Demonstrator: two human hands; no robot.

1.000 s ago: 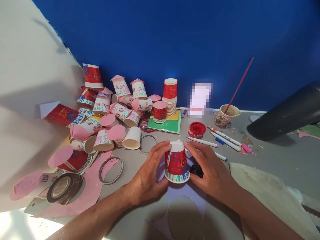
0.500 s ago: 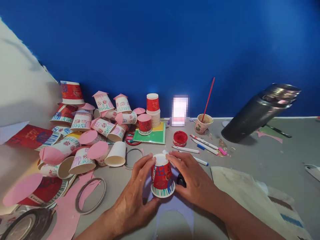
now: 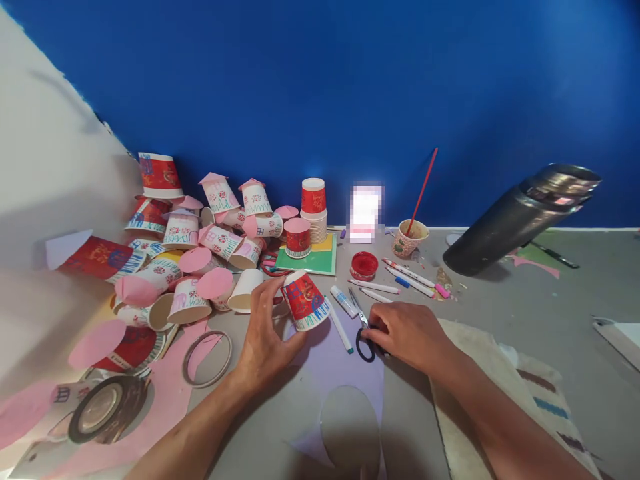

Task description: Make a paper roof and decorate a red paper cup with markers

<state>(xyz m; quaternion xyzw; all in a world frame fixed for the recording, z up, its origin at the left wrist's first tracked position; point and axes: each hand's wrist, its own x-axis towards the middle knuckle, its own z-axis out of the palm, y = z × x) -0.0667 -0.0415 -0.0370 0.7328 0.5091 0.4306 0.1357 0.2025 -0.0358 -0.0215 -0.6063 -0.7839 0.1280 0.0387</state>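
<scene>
My left hand [image 3: 267, 330] holds a red decorated paper cup [image 3: 303, 300], tilted, its wide rim toward the lower right. The fingers of my right hand [image 3: 407, 333] are closed on the black handles of the scissors [image 3: 366, 343], whose blades point away from me on the table. Just left of the scissors lie a white glue tube [image 3: 344, 301] and a marker with a teal tip [image 3: 341, 325]. Beneath them is a sheet of purple paper [image 3: 345, 370] with a round piece cut out.
Decorated cups [image 3: 187, 300] are heaped at the left, near tape rolls [image 3: 207, 360]. Behind are a cup stack [image 3: 314, 200], a red tub [image 3: 364, 265], markers [image 3: 410, 280] and a cup with a brush [image 3: 410, 240]. A dark flask [image 3: 515, 223] and a cloth [image 3: 475, 360] are right.
My right hand has left the red cup and moved right and down onto the scissors. My left hand has lifted the cup up and left and tilted it. The view has shifted slightly.
</scene>
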